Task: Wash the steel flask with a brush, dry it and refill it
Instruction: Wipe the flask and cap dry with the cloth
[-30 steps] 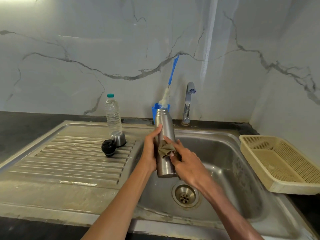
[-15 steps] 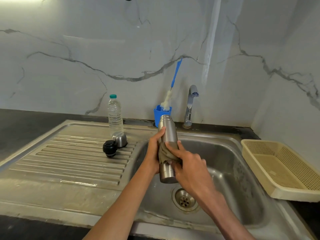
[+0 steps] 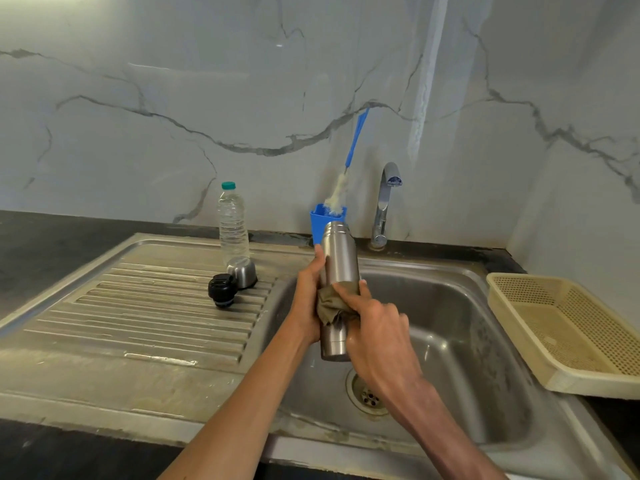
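Observation:
The steel flask (image 3: 340, 258) stands upright and uncapped above the sink basin (image 3: 450, 327). My left hand (image 3: 306, 299) grips its left side. A brownish-green cloth (image 3: 331, 304) is wrapped around the flask's middle, pressed there by my right hand (image 3: 375, 327). The bottle brush (image 3: 353, 150), blue handle and white bristles, leans in a blue cup (image 3: 320, 221) behind the flask. On the drainboard lie the black stopper (image 3: 222, 290) and the steel cap (image 3: 241, 271). A clear plastic water bottle (image 3: 232, 223) with a green cap stands behind them.
The tap (image 3: 384, 202) rises at the back of the sink, no water running. A beige plastic basket (image 3: 568, 334) sits on the right rim. The ribbed drainboard (image 3: 138, 317) spreads to the left. The drain (image 3: 369, 393) is below my hands. Marble wall behind.
The cloth under my right hand has shifted on the flask's middle, sliding slightly upward and around it. The flask stays upright in my left hand, a little lower in view.

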